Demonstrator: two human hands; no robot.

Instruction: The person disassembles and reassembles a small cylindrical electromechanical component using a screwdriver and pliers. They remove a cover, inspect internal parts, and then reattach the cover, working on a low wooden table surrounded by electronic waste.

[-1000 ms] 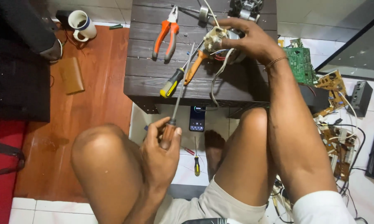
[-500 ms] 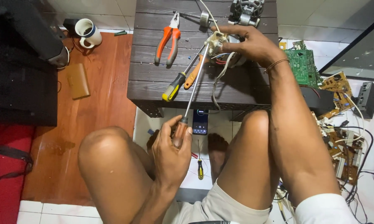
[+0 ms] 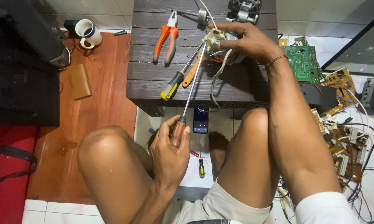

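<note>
Long screwdriver (image 3: 191,89) driven into a small part (image 3: 214,37) on the dark table (image 3: 236,89).

The left hand (image 3: 170,151) is wrapped tight around the screwdriver's dark brown handle; its thin steel shaft slants up to the pale, wired part. The right hand (image 3: 247,41) clasps that part at the table's far edge, white wire trailing down. Orange pliers (image 3: 166,39) and a yellow-tipped screwdriver (image 3: 172,85) lie beside it.
</note>
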